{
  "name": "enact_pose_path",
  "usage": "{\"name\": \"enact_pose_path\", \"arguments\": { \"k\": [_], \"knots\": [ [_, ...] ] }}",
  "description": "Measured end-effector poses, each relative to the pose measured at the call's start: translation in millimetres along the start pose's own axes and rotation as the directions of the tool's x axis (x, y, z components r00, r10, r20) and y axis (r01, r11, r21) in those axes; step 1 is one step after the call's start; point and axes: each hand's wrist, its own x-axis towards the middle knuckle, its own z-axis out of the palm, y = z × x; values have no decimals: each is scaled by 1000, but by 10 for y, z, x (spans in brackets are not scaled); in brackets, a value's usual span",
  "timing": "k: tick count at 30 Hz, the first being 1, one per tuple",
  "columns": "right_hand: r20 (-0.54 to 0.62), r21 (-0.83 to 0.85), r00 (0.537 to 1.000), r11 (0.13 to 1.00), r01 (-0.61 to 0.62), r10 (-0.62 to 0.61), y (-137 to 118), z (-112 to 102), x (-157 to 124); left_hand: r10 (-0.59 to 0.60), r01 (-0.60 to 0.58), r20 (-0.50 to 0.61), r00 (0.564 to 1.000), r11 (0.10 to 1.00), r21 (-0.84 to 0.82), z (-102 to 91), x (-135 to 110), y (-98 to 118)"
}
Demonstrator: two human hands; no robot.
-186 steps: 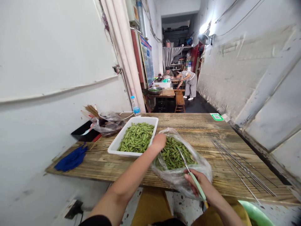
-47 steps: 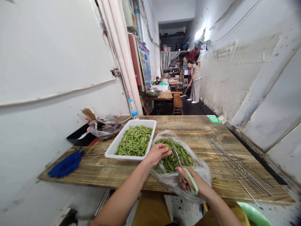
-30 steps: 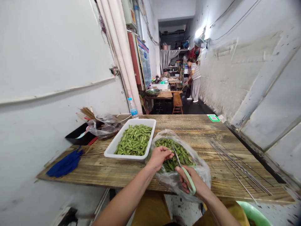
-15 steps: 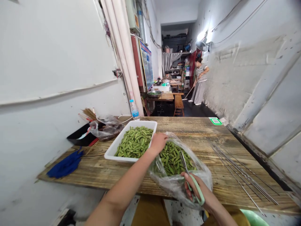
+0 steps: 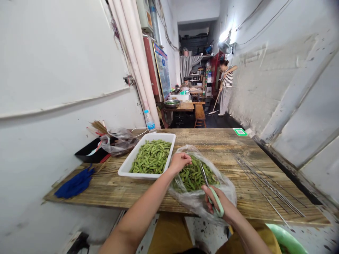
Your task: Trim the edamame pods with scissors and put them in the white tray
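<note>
My left hand (image 5: pixel 180 161) hovers over the mouth of a clear plastic bag (image 5: pixel 228 188) full of green edamame pods (image 5: pixel 194 175). Its fingers are curled together at the pods, and what they pinch is hidden. My right hand (image 5: pixel 221 208) is closed on green-handled scissors (image 5: pixel 216 201) at the bag's near side, with the blades pointing up into the bag. To the left of the bag stands a white tray (image 5: pixel 126 168) holding a heap of edamame (image 5: pixel 152 160).
Long metal skewers (image 5: pixel 265 183) lie on the right of the wooden table (image 5: pixel 111 188). A blue cloth (image 5: pixel 75 178), a black tray (image 5: pixel 90 153), a bag of bamboo sticks (image 5: pixel 119 141) and a water bottle (image 5: pixel 149 123) sit on the left. A green basin (image 5: pixel 288 241) is below right. A person (image 5: pixel 226 88) sweeps far back.
My left hand, at the tray's edge half a second ago, has come back over the bag with its fingers curled. The scissors shifted slightly. The person at the back moved right.
</note>
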Motion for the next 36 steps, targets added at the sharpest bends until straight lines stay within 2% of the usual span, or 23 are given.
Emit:
{"name": "enact_pose_path", "arguments": {
  "k": [3, 7, 21, 27, 30, 36],
  "knots": [
    [7, 30, 1000, 999, -27, 27, -40, 70, 20, -39, 35, -26, 999, 990, -140, 47, -204, 6],
    [10, 77, 999, 996, -45, 45, -83, 133, 3, -54, 32, -91, 994, 974, -226, 99, -351, 29],
    [47, 28, 998, 999, 32, -33, 51, 192, 91, -141, 116, -68, 988, 952, -282, 230, -559, -9],
    [20, 41, 1000, 999, -12, 11, 64, 238, 71, -201, 164, -104, 974, 945, -284, 251, -552, -17],
    [29, 38, 999, 999, -17, 16, 47, 209, 48, -170, 133, -106, 980, 948, -290, 209, -541, -23],
    [-12, 73, 1000, 997, 16, -15, 12, 113, -18, -75, 72, 4, 997, 937, -342, 130, -523, 1]
  ]
}}
